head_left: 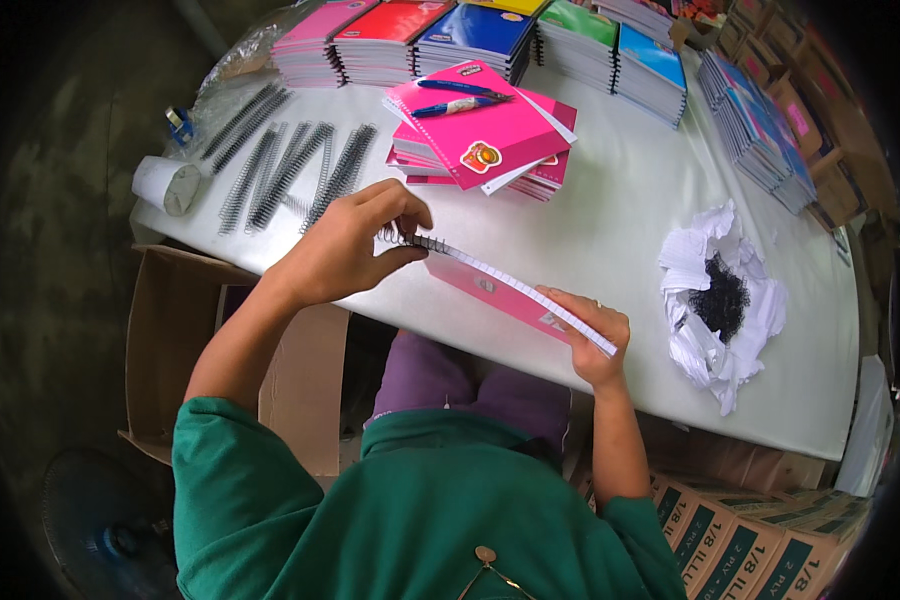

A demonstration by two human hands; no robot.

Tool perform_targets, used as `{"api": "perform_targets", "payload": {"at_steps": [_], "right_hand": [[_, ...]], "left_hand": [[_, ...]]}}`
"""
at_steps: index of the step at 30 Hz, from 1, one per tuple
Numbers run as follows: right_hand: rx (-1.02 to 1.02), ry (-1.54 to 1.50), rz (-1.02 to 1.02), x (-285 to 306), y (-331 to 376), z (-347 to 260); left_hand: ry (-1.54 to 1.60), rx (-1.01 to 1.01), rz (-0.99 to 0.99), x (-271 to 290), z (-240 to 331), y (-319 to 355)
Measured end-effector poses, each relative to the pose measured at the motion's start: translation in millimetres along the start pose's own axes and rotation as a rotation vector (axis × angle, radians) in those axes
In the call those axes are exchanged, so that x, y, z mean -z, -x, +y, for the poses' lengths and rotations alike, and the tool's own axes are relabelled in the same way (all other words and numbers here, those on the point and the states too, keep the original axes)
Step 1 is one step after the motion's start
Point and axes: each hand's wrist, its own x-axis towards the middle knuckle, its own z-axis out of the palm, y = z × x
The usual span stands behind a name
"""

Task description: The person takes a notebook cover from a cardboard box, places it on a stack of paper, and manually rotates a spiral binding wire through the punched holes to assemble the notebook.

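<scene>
Head view: I hold a thin, pink-covered notebook with white paper pages on edge, nearer to my body than the stack of bright pink notebooks, which serves as my landmark. My guess is that I tip it this way so the narrow white edge faces up, where I can watch the black spiral wire coil at its left end.

My left hand is narrowed around that coil, thumb below and fingertips above; I cannot tell how firmly they press. My right hand clasps the notebook's far right end, probably to steady it against the left hand's work. The notebook therefore spans the space between my hands, slanting down toward the right one.

Loose black spiral coils lie left of the pink stack, likely put there to suit my left hand. A crumpled white paper nest holding a tangle of black wire sits right of the stack and closer to me, perhaps to keep small pieces together. Beyond the stack stands a row of colourful spiral-bound notebooks, seemingly sorted by cover colour.
</scene>
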Motion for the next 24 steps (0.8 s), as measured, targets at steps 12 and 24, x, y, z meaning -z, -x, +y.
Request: {"api": "perform_targets", "payload": {"at_steps": [12, 24], "right_hand": [[-0.205, -0.268, -0.033, 7, -1, 5], [-0.243, -0.111, 0.009, -1, -2, 6]], "left_hand": [[0.355, 0.342, -0.132, 22, -15, -2], [-0.131, -0.159, 0.007, 19, -27, -17]]}}
